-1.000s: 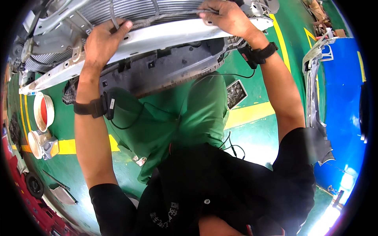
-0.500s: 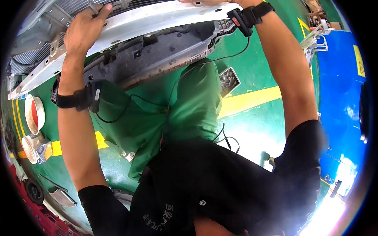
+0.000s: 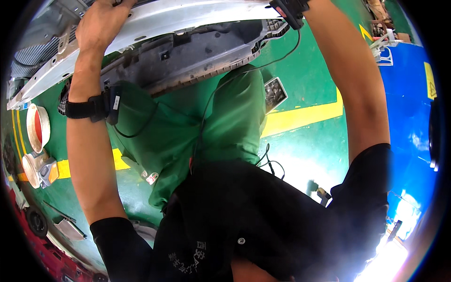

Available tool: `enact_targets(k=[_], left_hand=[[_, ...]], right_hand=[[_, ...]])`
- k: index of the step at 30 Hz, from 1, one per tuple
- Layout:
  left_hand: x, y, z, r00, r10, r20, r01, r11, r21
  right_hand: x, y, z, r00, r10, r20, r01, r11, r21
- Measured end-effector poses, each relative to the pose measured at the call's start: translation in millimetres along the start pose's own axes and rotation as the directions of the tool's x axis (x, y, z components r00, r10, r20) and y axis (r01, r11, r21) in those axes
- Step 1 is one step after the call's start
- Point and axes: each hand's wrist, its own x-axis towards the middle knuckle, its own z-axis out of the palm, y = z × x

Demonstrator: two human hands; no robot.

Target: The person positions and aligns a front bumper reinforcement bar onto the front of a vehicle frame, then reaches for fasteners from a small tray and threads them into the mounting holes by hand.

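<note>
My left hand (image 3: 101,27) reaches to the top edge beside a long pale metal bumper beam (image 3: 197,17), at its left part. Its fingers are curled, and the tips are cut off by the edge, so what they hold is hidden. A black strap with a small box (image 3: 94,109) sits on that wrist. My right forearm (image 3: 350,66) stretches up past the beam's right end. The right hand itself is beyond the top edge; only its wrist box (image 3: 291,11) shows, overlapping the beam. Below the beam hangs a dusty dark grey plastic panel (image 3: 188,52).
A thin black cable (image 3: 203,120) runs from the right wrist box over my green trousers (image 3: 235,117). On the left floor stand a white bucket (image 3: 43,126) with red inside and a grey-and-orange container (image 3: 48,173). A dark framed piece (image 3: 275,95) lies near my knee. Blue sheeting (image 3: 408,127) is at right.
Both hands sit higher in the picture. The right hand's fingers have gone out past the top edge, and the left fingertips are now cut off. The beam has shifted slightly up too.
</note>
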Motion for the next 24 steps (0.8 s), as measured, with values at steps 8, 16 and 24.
enact_targets(k=[8, 16, 24], left_hand=[[-25, 22, -7, 0.973, 0.063, -0.223, -0.076, 0.996, -0.049], [0, -2, -5, 0.999, 0.019, 0.048, -0.025, 0.994, 0.11], [-10, 10, -3, 0.99, 0.011, -0.14, 0.004, 0.994, 0.109]], right_hand=[[-23, -11, -6, 0.999, 0.029, -0.025, -0.022, 0.966, 0.256], [-31, -22, -4, 1.0, -0.021, -0.006, 0.022, 0.994, 0.105], [-24, -26, -15, 1.0, -0.001, 0.028, -0.006, 0.964, 0.266]])
